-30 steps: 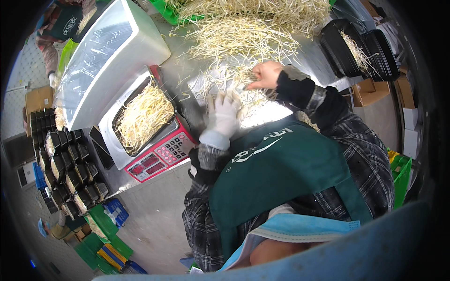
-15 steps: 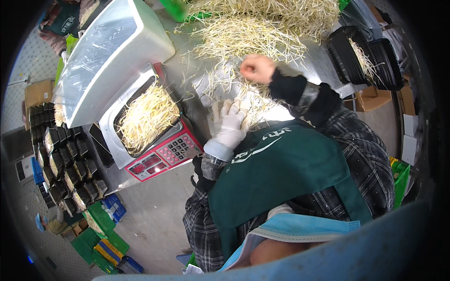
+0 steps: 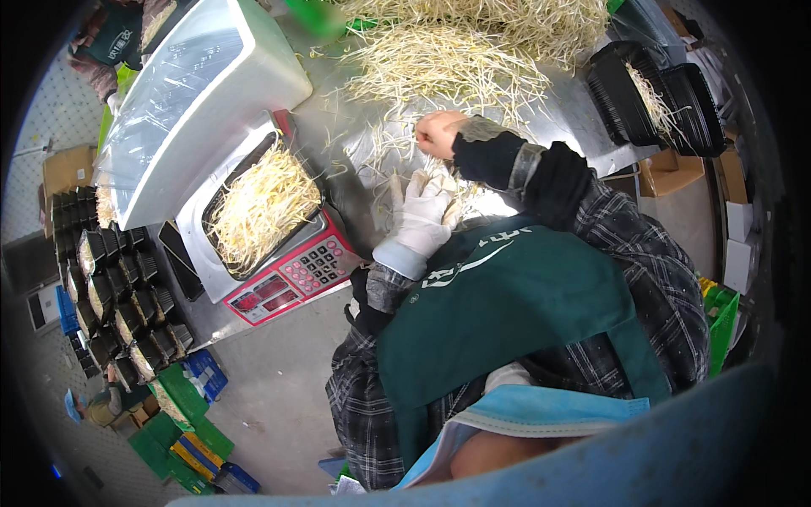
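My left hand [image 3: 422, 217], in a white glove, lies over loose bean sprouts [image 3: 463, 196] at the near edge of the metal table. Its fingers are partly stretched and apart, and the sprouts touch its right side. Just beyond it, my bare right hand [image 3: 439, 133] is closed above scattered sprouts. Whatever its fingers may hold is hidden. A large heap of sprouts [image 3: 448, 72] covers the far part of the table. On the left, a black tray filled with sprouts [image 3: 266, 211] rests on a red-framed digital scale [image 3: 296, 283].
A white foam box [image 3: 274, 59] with clear plastic inside stands beyond the scale. Stacked black trays of sprouts [image 3: 127, 296] are at far left. Black trays [image 3: 621, 106], one holding a few sprouts, sit at far right. Another person's sleeve [image 3: 84, 72] shows at upper left.
My right hand has moved left and slightly nearer, toward my gloved left hand. The left hand has shifted slightly right, with its fingers a little more bent. The tray on the scale stays put.
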`<state>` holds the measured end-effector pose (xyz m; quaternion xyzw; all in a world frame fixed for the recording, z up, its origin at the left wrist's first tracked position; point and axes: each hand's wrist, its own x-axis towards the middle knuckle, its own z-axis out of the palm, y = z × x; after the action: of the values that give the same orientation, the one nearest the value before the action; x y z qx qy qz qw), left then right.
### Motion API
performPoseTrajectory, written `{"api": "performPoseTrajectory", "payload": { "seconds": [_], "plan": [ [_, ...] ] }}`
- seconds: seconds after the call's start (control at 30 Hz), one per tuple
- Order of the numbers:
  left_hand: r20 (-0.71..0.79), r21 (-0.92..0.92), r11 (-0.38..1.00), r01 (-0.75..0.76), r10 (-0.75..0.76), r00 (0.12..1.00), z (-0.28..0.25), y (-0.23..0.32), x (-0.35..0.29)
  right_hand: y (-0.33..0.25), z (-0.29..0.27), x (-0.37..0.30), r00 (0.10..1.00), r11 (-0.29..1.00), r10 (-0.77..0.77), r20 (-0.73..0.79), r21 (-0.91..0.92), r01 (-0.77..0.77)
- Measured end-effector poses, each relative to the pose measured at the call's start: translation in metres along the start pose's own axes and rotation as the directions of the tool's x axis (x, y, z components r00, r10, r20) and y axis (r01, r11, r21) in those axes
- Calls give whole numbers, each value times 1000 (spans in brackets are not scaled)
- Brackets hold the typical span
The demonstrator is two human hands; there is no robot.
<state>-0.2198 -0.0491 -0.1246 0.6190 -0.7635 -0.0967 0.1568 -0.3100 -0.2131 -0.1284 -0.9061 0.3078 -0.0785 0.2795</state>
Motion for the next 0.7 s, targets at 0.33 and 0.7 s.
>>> {"api": "performPoseTrajectory", "payload": {
  "seconds": [0.33, 0.7],
  "plan": [
    [-198, -149, 988, 39, -68, 978, -23, -5, 1, 57, -123, -142, 657, 967, 220, 721, -248, -51],
    [-262, -170, 982, 87, -130, 956, -19, -6, -2, -6, -20, 31, 937, 938, 328, 119, -156, -309]
  ]
}}
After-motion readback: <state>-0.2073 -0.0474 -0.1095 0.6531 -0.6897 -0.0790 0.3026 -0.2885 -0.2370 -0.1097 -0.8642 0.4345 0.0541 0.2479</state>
